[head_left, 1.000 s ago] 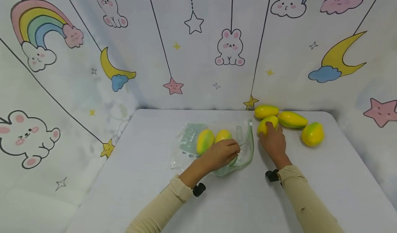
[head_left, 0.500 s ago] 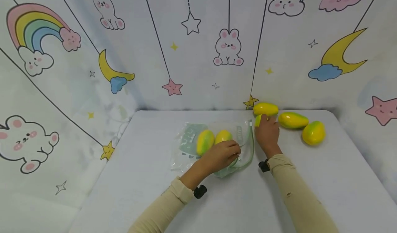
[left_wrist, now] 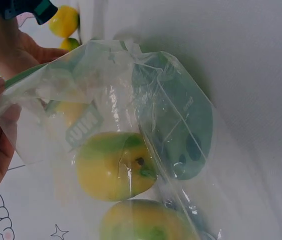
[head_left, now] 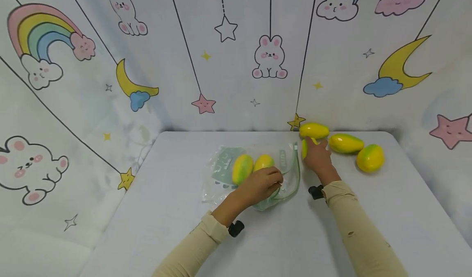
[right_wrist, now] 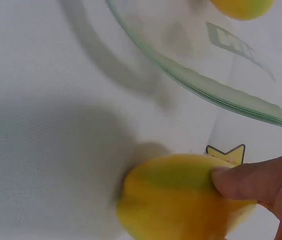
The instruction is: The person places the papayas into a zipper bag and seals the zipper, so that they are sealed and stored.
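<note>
In the head view my left hand pinches the open edge of a clear zip bag with green print. The left wrist view shows the bag's mouth lifted at my fingertips. Two yellow-green mangoes lie inside it. My right hand grips another mango just right of the bag's green zip strip. Its thumb presses on the fruit's upper side in the right wrist view; the other fingers are mostly hidden there.
A mango lies behind my right hand at the table's back edge. To the right are a second mango and a third mango. A printed cloth wall stands behind the white table.
My right hand has shifted left towards the bag with the mango in its grip. My left hand keeps its hold on the bag's edge, nearly still.
</note>
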A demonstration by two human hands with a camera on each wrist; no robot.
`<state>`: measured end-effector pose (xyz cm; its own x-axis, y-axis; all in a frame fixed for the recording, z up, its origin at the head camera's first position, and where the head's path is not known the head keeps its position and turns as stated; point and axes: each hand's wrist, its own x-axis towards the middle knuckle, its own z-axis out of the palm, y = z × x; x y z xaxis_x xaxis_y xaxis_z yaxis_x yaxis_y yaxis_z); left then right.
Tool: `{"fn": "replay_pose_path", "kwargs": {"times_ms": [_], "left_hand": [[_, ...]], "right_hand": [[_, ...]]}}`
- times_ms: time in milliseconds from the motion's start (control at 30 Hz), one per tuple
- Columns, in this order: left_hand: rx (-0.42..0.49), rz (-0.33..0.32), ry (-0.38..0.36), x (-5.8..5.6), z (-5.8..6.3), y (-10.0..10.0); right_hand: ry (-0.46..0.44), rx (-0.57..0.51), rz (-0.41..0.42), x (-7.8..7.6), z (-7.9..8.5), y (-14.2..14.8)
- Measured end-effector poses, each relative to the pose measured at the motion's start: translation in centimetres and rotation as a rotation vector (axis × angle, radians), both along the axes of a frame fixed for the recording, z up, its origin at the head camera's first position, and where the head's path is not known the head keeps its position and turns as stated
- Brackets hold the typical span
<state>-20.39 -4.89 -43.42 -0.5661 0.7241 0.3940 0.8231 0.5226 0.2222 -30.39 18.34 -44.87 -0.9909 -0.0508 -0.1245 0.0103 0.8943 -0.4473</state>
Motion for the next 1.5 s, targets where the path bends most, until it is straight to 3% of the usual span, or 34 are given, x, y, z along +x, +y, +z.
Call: {"fn": "replay_pose_path", "kwargs": {"times_ms": [133,233,500,667,967,1233,1500], "left_hand": [[0.014,-0.004,-0.002,-0.1,-0.2,0.1],[0.030,-0.014,-0.008,-0.1,-0.1,0.1],[0.067,-0.020,-0.029,-0.4,-0.3,0.2],[0.045,-0.008,-0.031,-0.4,-0.4,0.2],[0.089,-0.008,0.070,-0.7,0.9,0.2],[0.057,0.049,-0.026,-0.7,1.1,0.2],[0.076,0.036,-0.036,-0.4,0.9,0.4]], "right_hand": [[-0.089,-0.016,0.018,0.2,0.0,0.5],[-0.102,-0.018,0.027,0.4,-0.3,0.9],[0.013,-0.068,0.053,1.7,-1.3,2.7],[0.007,-0.134,0.039,3.1,-1.2,3.4],[0.065,-0.184,0.077,5.6,-0.2,3.3],[-0.140,-0.492,0.017,7.8,1.2,1.9],[-0.182,-0.515,0.088,8.9,1.5,1.3]]}}
